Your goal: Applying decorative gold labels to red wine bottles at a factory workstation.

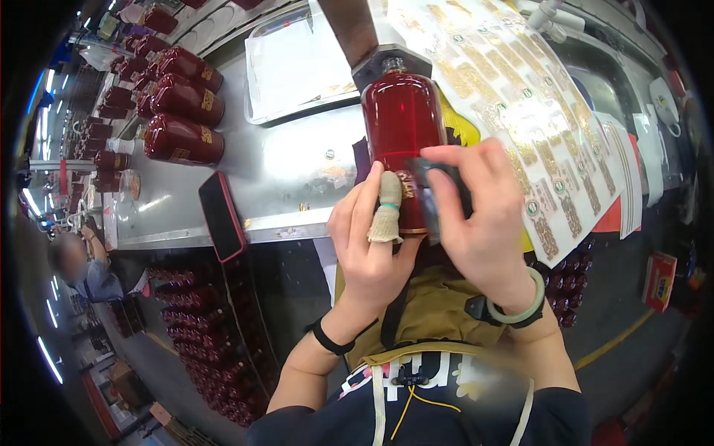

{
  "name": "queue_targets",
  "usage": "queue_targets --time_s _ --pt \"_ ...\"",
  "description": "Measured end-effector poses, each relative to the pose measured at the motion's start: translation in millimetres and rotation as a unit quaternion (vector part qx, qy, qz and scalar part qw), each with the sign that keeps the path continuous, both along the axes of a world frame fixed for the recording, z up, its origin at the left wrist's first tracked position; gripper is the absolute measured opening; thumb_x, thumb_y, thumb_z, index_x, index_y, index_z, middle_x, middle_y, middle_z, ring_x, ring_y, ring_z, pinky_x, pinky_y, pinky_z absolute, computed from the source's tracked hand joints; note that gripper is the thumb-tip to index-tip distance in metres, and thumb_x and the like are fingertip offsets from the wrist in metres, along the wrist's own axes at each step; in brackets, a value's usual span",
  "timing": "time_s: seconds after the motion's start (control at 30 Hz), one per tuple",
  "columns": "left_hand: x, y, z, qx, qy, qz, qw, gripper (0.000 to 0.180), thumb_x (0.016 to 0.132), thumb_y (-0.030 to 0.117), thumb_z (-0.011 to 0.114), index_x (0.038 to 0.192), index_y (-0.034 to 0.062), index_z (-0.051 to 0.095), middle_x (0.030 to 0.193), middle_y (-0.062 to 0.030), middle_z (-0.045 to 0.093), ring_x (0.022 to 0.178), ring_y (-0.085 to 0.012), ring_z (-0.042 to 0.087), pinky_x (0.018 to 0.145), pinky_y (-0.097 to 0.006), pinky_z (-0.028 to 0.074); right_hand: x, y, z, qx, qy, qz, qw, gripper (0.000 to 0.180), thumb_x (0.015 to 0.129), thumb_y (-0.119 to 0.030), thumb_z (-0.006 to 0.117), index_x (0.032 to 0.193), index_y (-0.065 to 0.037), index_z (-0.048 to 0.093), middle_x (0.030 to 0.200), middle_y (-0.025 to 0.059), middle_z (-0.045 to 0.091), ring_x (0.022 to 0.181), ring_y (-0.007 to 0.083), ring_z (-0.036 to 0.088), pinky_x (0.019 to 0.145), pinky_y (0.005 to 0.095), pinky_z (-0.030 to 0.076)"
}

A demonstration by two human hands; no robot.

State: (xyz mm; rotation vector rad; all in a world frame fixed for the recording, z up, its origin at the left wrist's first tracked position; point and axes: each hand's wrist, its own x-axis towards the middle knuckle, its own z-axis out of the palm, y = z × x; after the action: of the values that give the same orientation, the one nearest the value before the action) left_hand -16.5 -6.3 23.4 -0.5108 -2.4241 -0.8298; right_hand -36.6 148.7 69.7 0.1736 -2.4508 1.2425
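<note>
A dark red glass bottle [398, 115] lies in front of me, its neck pointing away into a dark metal holder [372, 68]. My left hand [368, 249] grips the bottle near its base, with fingers along its left side. A cloth finger cover [388, 208] is on one of those fingers. Pinched between the thumb and fingers of my right hand [487, 223] is a dark flat block [454, 186], held against the bottle's right side. Gold decoration [405, 186] shows on the bottle between the hands. A thin bright red line crosses the glass just above it.
Sheets of gold stickers [513, 97] slope down at the right. On the metal bench [297, 149] are a white tray [297, 67], a phone [222, 215] and several red bottles [182, 139]. More bottles [201, 342] stand below the bench. Another person [93, 271] is far left.
</note>
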Motion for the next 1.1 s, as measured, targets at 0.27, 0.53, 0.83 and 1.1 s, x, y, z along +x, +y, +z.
queue_targets --time_s 0.27,0.53,0.83,1.1 --pt "-2.9 -3.0 -1.0 -0.022 0.017 -0.019 0.999 0.069 0.067 0.009 0.092 0.128 -0.0079 0.065 0.139 -0.0219 0.062 0.118 -0.0373 0.062 0.101 -0.045 0.048 -19.2 33.7 -5.0 0.093 0.009 -0.05 0.994 0.022 0.089 0.001 0.07 0.11 -0.004 0.072 0.092 0.0126 0.06 0.082 0.0318 0.063 0.071 0.0418 0.05" --pt "-2.2 -6.3 -8.8 0.092 -0.004 -0.017 0.996 0.066 0.065 0.008 0.094 0.123 -0.0086 0.065 0.136 -0.0241 0.064 0.115 -0.0387 0.064 0.097 -0.045 0.05 -46.1 25.9 27.5 0.166 0.154 0.173 0.959 0.025 0.074 -0.001 0.081 0.098 -0.006 0.074 0.092 0.0057 0.073 0.08 0.0244 0.062 0.074 0.0361 0.048" --pt "-2.2 -6.3 -9.7 0.121 -0.011 -0.023 0.992 0.065 0.066 0.007 0.093 0.122 -0.0092 0.066 0.137 -0.0238 0.064 0.115 -0.0387 0.064 0.098 -0.046 0.05 -46.1 35.2 8.7 0.219 0.194 0.213 0.932 0.032 0.065 -0.018 0.075 0.096 -0.012 0.073 0.092 -0.0031 0.07 0.079 0.0185 0.058 0.073 0.034 0.045" --pt "-0.2 -4.6 -6.2 0.028 -0.047 -0.023 0.998 0.078 0.064 0.007 0.09 0.138 0.0082 0.066 0.147 -0.0232 0.051 0.123 -0.0399 0.056 0.102 -0.046 0.046 -57.6 56.3 37.8 0.266 0.292 0.181 0.901 0.025 0.075 0.003 0.077 0.099 -0.004 0.074 0.1 0.0051 0.076 0.082 0.02 0.062 0.076 0.0343 0.046"
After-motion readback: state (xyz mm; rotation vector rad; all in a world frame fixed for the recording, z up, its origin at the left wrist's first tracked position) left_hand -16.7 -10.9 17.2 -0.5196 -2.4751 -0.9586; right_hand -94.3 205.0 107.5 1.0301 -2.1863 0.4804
